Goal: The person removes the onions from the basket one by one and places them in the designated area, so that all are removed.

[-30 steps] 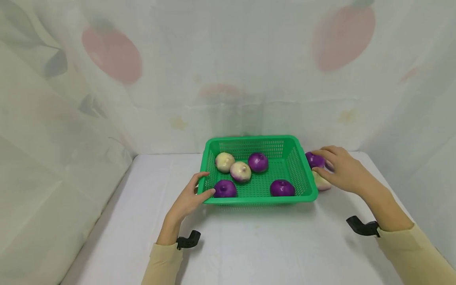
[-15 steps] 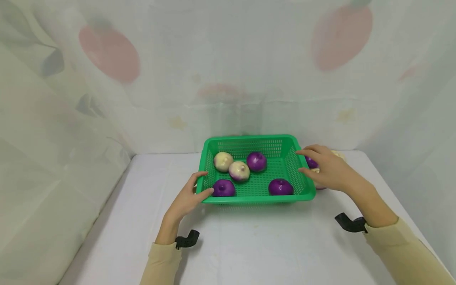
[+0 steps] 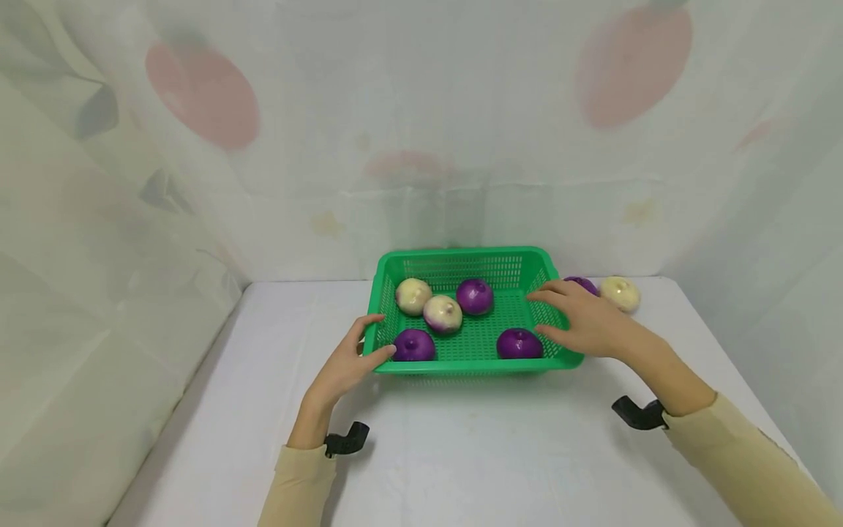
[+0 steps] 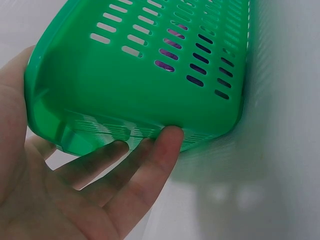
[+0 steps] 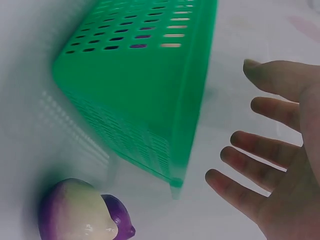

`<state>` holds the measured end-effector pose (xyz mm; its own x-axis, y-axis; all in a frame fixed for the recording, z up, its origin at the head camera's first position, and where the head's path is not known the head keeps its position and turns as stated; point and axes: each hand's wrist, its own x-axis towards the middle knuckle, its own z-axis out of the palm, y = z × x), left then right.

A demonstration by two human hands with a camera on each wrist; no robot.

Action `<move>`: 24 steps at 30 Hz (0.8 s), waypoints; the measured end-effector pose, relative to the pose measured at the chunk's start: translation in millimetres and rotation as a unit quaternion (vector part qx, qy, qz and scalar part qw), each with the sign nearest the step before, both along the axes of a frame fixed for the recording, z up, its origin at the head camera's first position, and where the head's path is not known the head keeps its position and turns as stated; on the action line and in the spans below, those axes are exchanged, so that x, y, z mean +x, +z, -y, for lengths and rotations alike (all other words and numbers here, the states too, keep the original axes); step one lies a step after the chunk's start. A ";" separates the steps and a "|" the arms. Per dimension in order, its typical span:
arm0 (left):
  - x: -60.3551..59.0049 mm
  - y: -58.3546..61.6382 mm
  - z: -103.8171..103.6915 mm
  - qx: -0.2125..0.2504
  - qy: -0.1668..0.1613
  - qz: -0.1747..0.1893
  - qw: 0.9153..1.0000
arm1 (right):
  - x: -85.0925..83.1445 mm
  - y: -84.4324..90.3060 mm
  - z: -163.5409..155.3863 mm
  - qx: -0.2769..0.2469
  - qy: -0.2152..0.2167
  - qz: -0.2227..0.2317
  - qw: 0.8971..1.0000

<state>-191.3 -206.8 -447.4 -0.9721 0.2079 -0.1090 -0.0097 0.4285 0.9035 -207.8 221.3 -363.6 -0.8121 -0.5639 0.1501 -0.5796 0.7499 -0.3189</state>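
A green plastic basket (image 3: 470,366) with slotted walls stands on the white table. At its left end, my left hand (image 3: 345,369) grips the corner, thumb over the rim and fingers against the outer wall, which the left wrist view shows close up. Above the right rim, my right hand (image 3: 582,318) hovers with fingers spread and nothing in them. Inside lie purple onions, one at front left (image 3: 415,345), one at front right (image 3: 519,343) and one at the back (image 3: 475,296), plus two pale, purple-tinged bulbs (image 3: 443,315) on the left.
Outside the basket's right end, a purple onion (image 3: 582,285) and a pale bulb (image 3: 619,293) lie on the table (image 3: 461,454), partly behind the right hand. A patterned cloth (image 3: 421,146) hangs at the back and sides.
My right hand has moved left, from over the vegetables beside the basket to above its right rim. The pale bulb at far right has come into sight. My left hand stays on the basket.
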 end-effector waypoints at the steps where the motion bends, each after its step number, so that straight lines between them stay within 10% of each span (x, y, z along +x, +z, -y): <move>1: 0.0 0.3 0.2 -0.001 0.000 0.000 1.000 | -0.9 -1.0 1.0 0.004 0.005 0.000 1.000; 24: 1.0 1.4 -0.2 -0.005 0.003 -0.002 1.000 | -20.3 -30.6 22.7 0.065 0.066 0.058 0.994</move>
<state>-190.2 -206.6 -446.0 -0.9738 0.2003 -0.1075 -0.0093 0.4377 0.8991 -228.0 198.6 -394.3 -0.7378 -0.6747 -0.0225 -0.6400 0.7097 -0.2945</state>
